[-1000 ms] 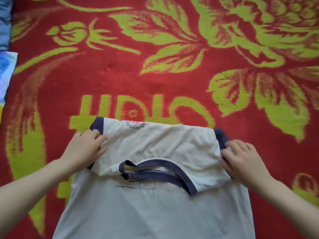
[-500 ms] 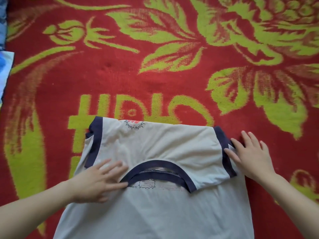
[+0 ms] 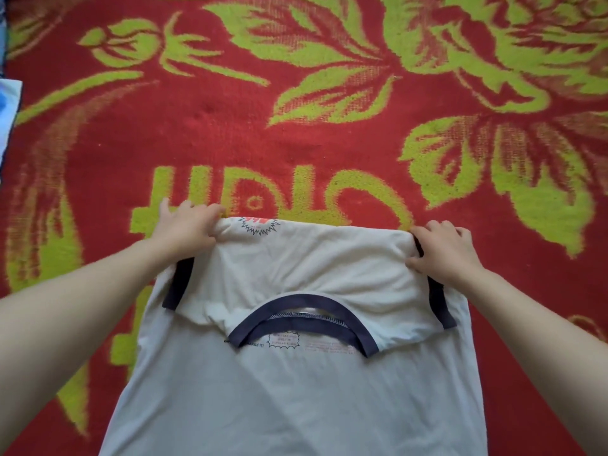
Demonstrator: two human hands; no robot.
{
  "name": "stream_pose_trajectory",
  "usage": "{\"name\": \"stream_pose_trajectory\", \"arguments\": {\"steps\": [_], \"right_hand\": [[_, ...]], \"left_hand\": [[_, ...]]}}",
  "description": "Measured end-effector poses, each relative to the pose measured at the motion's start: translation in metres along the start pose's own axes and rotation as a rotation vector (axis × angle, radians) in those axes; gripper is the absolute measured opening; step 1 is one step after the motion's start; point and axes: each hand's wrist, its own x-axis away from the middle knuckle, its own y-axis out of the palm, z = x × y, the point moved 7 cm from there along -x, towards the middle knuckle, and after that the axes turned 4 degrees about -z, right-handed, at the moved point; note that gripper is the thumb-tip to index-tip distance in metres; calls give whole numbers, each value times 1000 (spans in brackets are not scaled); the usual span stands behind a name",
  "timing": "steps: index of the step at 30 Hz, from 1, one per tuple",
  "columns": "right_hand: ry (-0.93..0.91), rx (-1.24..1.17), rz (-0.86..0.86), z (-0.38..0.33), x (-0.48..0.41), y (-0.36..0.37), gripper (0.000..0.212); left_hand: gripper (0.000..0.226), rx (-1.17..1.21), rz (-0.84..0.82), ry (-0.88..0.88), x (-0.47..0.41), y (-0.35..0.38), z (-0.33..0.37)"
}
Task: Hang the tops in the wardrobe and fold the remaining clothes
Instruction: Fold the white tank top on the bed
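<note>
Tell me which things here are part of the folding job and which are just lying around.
Job: white T-shirt; left hand and right hand, gripping its far folded corners.
Lying about: red and green rug underneath; pale item at the left edge, too cropped to identify.

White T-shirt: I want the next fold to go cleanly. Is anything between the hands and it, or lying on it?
Nothing visible. The left hand and right hand grip the far folded corners of the white T-shirt; its near part lies bare.
</note>
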Motion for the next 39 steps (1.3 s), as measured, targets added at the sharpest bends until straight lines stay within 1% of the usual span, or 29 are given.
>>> {"name": "stream_pose_trajectory", "arguments": {"steps": [1,2,3,5,6,9,10,12,14,15,16,17,19,20,21,22,23,24,25,26,27,28,30,32,33,35,36,38,39], "right_hand": [[9,-70,-8,1,1,-4,22],[12,-178,-35,4,4,-7,16],[0,-293,-50,7,6,-11,14],[-63,-439,-50,12,18,-22,16],[-99,-509,-52,14,28,-28,18],[-189,-709,-80,21,71,-34,29],[-201,-718,-65,26,85,-32,33],[-254,-570,42,26,114,-29,30],[-369,-342,217,14,145,-24,12],[-434,-220,305,7,162,-19,9],[-493,-113,359,-2,177,-10,16],[-545,-28,374,-9,189,5,18],[-591,112,337,-20,206,41,9],[-566,170,296,-23,210,59,16],[-527,226,223,-23,210,79,29],[-438,260,116,-22,208,95,41],[-345,261,46,-16,205,105,50],[-246,241,9,-10,204,109,52],[-152,204,4,-2,201,108,49],[-71,174,23,5,198,102,42],[-7,158,68,10,195,94,33],[41,148,127,13,191,84,25],[75,149,256,8,180,68,15],[22,124,350,-7,165,59,16],[-9,100,318,-13,155,62,25],[-56,159,58,-20,137,82,47],[-60,185,-33,-18,132,90,49],[-45,170,-100,-9,126,100,43],[-23,109,-105,-2,126,100,37]], "left_hand": [[30,4,10,37,3,-5,-1],[13,46,17,76,9,-9,-3],[12,117,24,119,14,-14,-6],[36,232,48,179,29,-29,-14],[40,256,71,206,37,-36,-18],[39,246,146,292,73,-44,-28],[38,222,205,358,88,-47,-27],[27,89,311,576,124,-44,-20],[28,-42,297,772,157,-22,-12],[21,-89,298,846,171,-6,-10],[10,-126,315,915,183,9,-6],[7,-149,290,961,193,27,-2],[15,-194,198,988,210,64,2],[19,-204,135,956,212,78,2],[25,-234,74,896,212,92,1],[34,-314,5,833,211,107,0],[44,-391,-134,717,203,120,-6],[48,-426,-233,584,194,130,-16],[43,-450,-259,471,186,134,-23],[35,-413,-230,406,180,128,-23],[29,-343,-101,429,175,112,-18],[27,-249,104,475,172,93,-11],[22,-152,338,453,163,70,-6],[43,-140,296,341,142,70,-5],[48,-119,220,255,130,72,-8],[41,-65,28,94,113,84,-22],[36,-26,-42,71,109,88,-28],[29,107,-120,38,104,92,-43],[30,161,-145,3,106,92,-53]]}}
